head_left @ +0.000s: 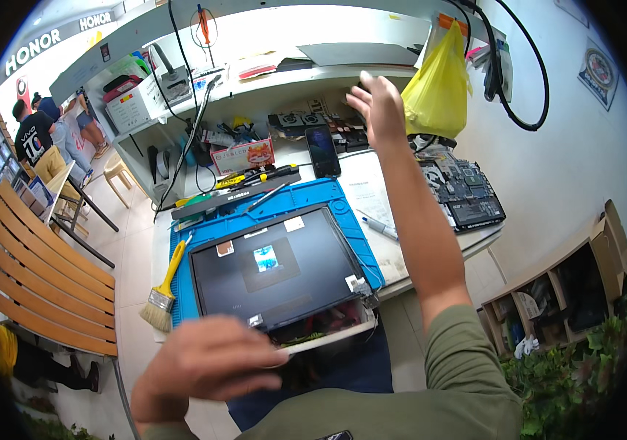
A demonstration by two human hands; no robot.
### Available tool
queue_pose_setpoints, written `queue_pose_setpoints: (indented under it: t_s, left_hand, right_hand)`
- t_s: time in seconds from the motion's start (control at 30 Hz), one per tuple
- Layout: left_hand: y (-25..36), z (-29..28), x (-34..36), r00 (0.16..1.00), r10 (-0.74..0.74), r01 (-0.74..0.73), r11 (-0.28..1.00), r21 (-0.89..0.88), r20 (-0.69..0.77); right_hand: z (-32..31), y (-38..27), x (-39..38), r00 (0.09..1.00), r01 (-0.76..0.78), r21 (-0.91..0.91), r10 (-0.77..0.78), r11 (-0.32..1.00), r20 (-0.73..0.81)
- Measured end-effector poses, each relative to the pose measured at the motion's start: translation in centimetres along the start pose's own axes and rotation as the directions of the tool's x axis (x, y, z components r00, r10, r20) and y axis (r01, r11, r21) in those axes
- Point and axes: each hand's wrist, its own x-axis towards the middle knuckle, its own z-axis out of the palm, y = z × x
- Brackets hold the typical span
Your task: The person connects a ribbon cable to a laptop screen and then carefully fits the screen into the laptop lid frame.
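Observation:
My right hand (378, 111) is raised at the shelf's edge, left of a yellow plastic bag (441, 88). Its fingers are spread and hold nothing. Low and blurred, my left hand (214, 359) is by the near edge of a dark laptop lid or screen panel (302, 271), its fingers stretched out and thumb apart. The fingertips are close to the rim of a pulled-out drawer (335, 337); whether they touch it I cannot tell. The panel lies on a blue work mat (339, 194), with bits of tape and a shiny square label on it.
A paintbrush (159, 297) rests at the mat's left edge. Behind are screwdrivers (255, 176), a smartphone (322, 152) and a tool-filled box (244, 158). An opened laptop base (463, 187) is at right, beside a marker (381, 226). A slatted wooden bench (46, 271) stands left.

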Motion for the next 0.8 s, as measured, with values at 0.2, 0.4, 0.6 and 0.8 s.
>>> queue_pose_setpoints:
  t_s: [0.2,0.4,0.6,0.8]
  left_hand:
    - [-2.0,1.3,-11.6,0.856,-0.367,0.340,0.930,-0.136,-0.365]
    - [-2.9,2.9,-17.2,0.560,-0.662,0.438,0.747,-0.499,-0.498]
    - [-4.8,4.8,-17.4,0.588,-0.677,0.433,0.725,-0.535,-0.442]
    - [-4.7,5.2,-15.1,0.654,-0.636,0.365,0.740,-0.565,-0.410]
  right_hand:
    - [5.5,2.2,15.8,0.947,-0.056,0.225,0.123,0.973,-0.297]
    - [4.5,4.3,19.0,0.891,-0.053,0.230,0.150,0.972,-0.428]
    - [4.2,3.9,19.3,0.943,0.015,0.247,0.068,0.969,-0.326]
    - [5.3,3.0,16.3,0.983,0.067,0.396,0.007,0.916,-0.182]
